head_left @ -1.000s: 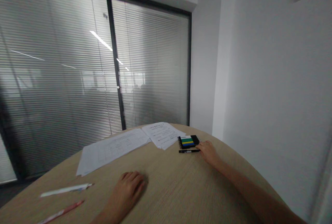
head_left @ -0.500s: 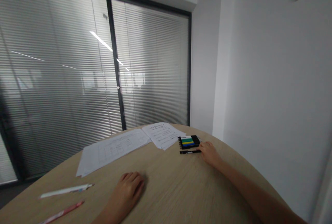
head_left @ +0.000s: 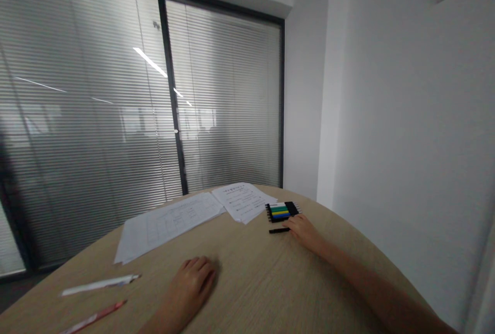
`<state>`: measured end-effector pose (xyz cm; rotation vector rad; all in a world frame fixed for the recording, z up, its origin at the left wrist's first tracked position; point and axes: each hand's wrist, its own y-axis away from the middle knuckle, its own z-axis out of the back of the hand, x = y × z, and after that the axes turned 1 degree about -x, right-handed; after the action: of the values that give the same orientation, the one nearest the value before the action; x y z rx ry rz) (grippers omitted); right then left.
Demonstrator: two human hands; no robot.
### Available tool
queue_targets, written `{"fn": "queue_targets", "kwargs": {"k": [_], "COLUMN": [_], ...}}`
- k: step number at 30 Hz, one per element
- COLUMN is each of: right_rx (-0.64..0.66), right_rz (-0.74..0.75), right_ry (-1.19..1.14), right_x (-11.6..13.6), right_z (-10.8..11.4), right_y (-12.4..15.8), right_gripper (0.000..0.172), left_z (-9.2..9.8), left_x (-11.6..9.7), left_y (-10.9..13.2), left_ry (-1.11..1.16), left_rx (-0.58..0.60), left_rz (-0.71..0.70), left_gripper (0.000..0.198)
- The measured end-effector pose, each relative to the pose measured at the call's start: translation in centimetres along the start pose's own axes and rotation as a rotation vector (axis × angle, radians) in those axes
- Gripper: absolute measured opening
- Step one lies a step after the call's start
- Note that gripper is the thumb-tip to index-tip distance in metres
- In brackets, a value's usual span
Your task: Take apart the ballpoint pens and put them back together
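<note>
A black pen (head_left: 278,230) lies on the table, and my right hand (head_left: 303,231) has its fingers closed over the right end of it. Just beyond the pen is a row of markers (head_left: 280,211) set side by side, with black, white, green, yellow and blue bodies; my right fingertips are close to its near edge. Whether they touch the row I cannot tell. My left hand (head_left: 193,282) rests on the table with its fingers curled in, and nothing shows in it.
Printed sheets (head_left: 170,226) lie along the far left of the round wooden table (head_left: 247,282), beside more printed paper (head_left: 243,202). At the near left are a white pen (head_left: 98,285) and a red pen (head_left: 95,318). Blinds (head_left: 228,97) and a white wall stand behind.
My right hand has moved a little left and nearer along the black pen, covering more of it. The pen has shifted slightly toward me. My left hand stays in place.
</note>
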<state>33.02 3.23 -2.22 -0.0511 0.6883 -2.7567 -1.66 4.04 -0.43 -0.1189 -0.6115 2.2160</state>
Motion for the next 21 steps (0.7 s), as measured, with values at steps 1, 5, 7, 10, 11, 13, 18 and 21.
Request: {"fn": "queue_targets", "kwargs": {"k": [1, 5, 7, 10, 11, 13, 18, 21], "right_rx": [0.011, 0.112, 0.151, 0.098, 0.068, 0.070, 0.193, 0.166], "right_rz": [0.009, 0.047, 0.049, 0.037, 0.017, -0.034, -0.067, -0.034], "right_ry": [-0.001, -0.076, -0.179, -0.464, -0.595, -0.931, -1.659, -1.734], "right_x": [0.3, 2.0, 3.2, 4.9, 5.4, 6.2, 7.8, 8.3], "right_z": [0.2, 2.0, 3.1, 4.6, 5.1, 6.0, 8.1, 9.3], "right_y": [-0.1, -0.5, -0.8, -1.5, -1.7, -2.0, -1.8, -1.5], "right_gripper": [0.032, 0.035, 0.035, 0.030, 0.027, 0.023, 0.054, 0.082], "left_z": [0.0, 0.1, 0.2, 0.4, 0.4, 0.4, 0.4, 0.5], "left_x": [0.0, 0.0, -0.1, -0.3, -0.3, -0.3, -0.2, -0.2], "left_y": [0.0, 0.0, 0.0, 0.0, -0.1, -0.1, 0.1, 0.0], "left_ry": [0.003, -0.009, -0.022, -0.014, -0.007, 0.008, 0.043, 0.050], "left_rx": [-0.010, -0.012, 0.012, 0.047, 0.052, 0.053, 0.027, 0.017], "left_rz": [-0.002, -0.004, 0.008, 0.024, 0.026, 0.032, 0.041, 0.034], "left_gripper": [0.027, 0.026, 0.025, 0.024, 0.024, 0.025, 0.027, 0.027]}}
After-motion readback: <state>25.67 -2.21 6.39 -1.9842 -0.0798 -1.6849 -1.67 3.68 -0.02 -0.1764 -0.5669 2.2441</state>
